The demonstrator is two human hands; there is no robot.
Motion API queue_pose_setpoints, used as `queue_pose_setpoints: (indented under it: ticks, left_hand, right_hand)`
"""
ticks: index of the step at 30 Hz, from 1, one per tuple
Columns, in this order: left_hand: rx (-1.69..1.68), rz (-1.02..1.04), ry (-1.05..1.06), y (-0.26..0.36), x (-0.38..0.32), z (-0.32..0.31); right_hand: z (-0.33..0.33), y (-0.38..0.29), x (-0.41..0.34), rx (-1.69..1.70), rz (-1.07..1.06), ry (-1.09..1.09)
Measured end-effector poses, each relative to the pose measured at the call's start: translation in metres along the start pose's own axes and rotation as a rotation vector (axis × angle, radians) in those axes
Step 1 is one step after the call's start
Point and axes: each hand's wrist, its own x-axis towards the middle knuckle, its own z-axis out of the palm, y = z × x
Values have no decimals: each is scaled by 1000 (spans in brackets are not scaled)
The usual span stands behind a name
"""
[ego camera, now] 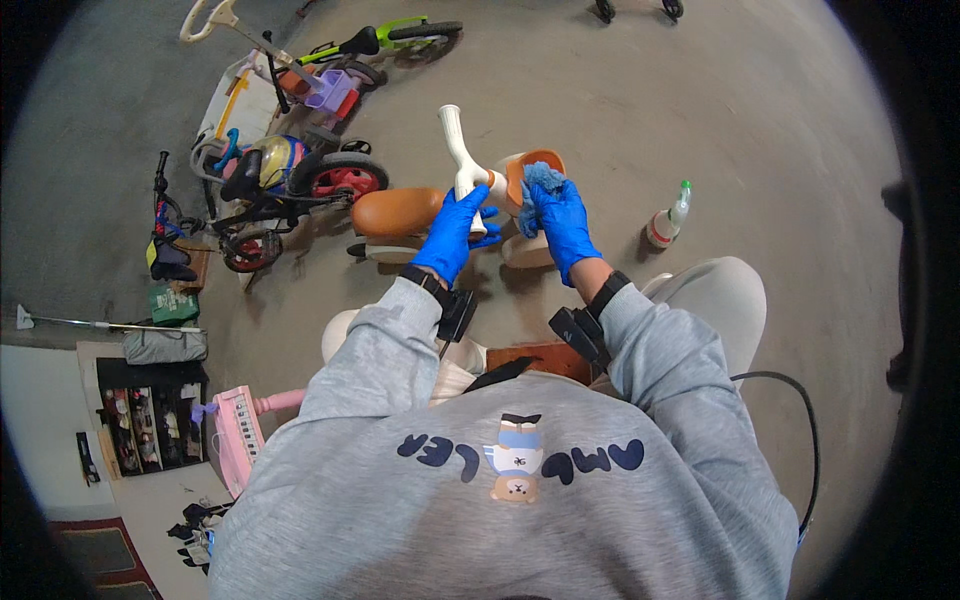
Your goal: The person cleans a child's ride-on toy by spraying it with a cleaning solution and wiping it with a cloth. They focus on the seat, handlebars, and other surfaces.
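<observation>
A child's ride-on trike with white handlebars [455, 139], an orange seat [397, 212] and pale wheels stands before me on the floor. My left hand [456, 232], in a blue glove, is around the handlebar's near grip. In my right hand [562, 225], also gloved in blue, is a light blue cloth [541, 177], which lies against the orange front fender [553, 156]. Part of the trike's frame is hidden behind my hands. To the right of them, a bottle with a green cap [681, 199] stands on the floor.
Children's bikes with red wheels [349, 180], a green balance bike [390, 34] and a purple ride-on toy [330, 90] crowd the upper left. A pink toy piano [240, 435] and a dark shelf [154, 420] are at lower left. Below my wrists is a brown stool [551, 360]. A black cable [814, 427] curves at right.
</observation>
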Motion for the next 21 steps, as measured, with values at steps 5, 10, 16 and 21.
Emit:
queue_pose_setpoints:
  ticks: [5, 10, 16, 21]
  left_hand:
    - [29, -99, 18, -7, -22, -6]
    - [-46, -91, -55, -35, -75, -11]
    - [169, -284, -177, -24, -83, -29]
    - [596, 20, 36, 10, -19, -34]
  right_hand:
    - [9, -1, 1, -21, -123, 125]
    - [9, 6, 3, 217, 36, -9]
    - [15, 16, 11, 181, 29, -38]
    - [29, 24, 19, 172, -20, -78]
